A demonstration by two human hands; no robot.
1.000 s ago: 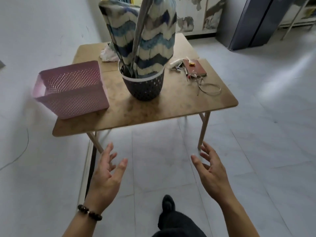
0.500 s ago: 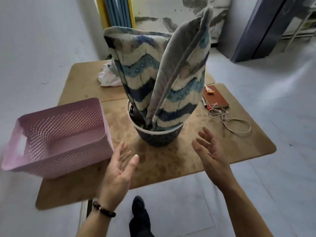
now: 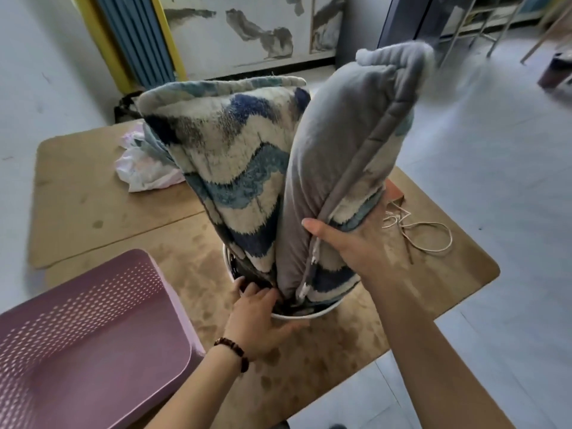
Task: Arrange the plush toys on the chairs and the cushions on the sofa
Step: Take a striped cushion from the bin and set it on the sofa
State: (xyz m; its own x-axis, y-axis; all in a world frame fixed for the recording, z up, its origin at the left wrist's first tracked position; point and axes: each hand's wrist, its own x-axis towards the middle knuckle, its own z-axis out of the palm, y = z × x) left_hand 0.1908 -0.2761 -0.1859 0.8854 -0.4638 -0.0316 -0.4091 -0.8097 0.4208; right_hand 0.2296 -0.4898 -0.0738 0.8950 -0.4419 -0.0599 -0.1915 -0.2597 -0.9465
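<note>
Two blue-and-white wave-patterned cushions stand upright in a round dark basket with a white rim (image 3: 312, 314) on the wooden table (image 3: 102, 205). The left cushion (image 3: 235, 168) shows its patterned face. The right cushion (image 3: 349, 156) shows its grey back and piped edge. My right hand (image 3: 356, 239) grips the right cushion low on its edge, thumb on the grey side. My left hand (image 3: 260, 317) holds the basket's near rim, fingers curled inside it beside the cushions' lower ends.
A pink perforated plastic basket (image 3: 86, 339) sits at the table's near left corner. A crumpled white bag (image 3: 142, 168) lies behind the cushions. A white cord (image 3: 424, 233) and a brown notebook (image 3: 394, 193) lie at the right. Tiled floor surrounds the table.
I have come closer to the table. Both hands, open in the air before, now grip: the right one on the right cushion, the left one on the basket rim.
</note>
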